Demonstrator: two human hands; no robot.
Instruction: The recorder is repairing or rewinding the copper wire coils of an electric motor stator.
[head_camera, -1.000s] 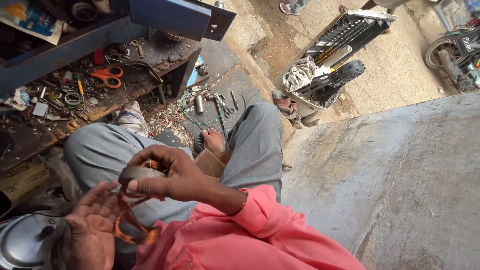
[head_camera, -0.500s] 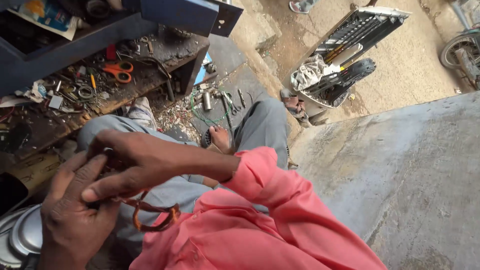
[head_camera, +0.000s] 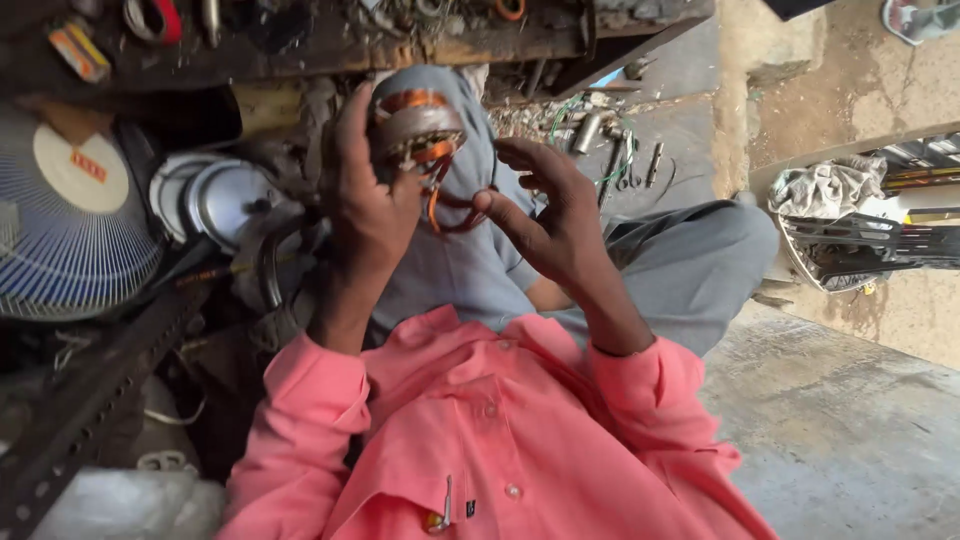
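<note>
The left hand (head_camera: 365, 205) holds a round motor stator (head_camera: 415, 125) up in front of the knees, its fingers (head_camera: 352, 130) wrapped around the left rim so the copper winding and steel core face the camera. The right hand (head_camera: 545, 215) sits just right of the stator, fingers (head_camera: 500, 205) curled and pinched on the thin orange and dark leads (head_camera: 445, 205) hanging below it. The step in hand looks like sorting or routing those leads; the next move likely calls for a fine pull on one wire with the stator held steady.

Left of the stator stand a fan guard (head_camera: 70, 215) and metal covers (head_camera: 215, 195), close by. Above it runs a cluttered shelf (head_camera: 300, 50) edge. Right of the stator, past the knee, lie loose tools (head_camera: 625, 165) on the floor, then open concrete.
</note>
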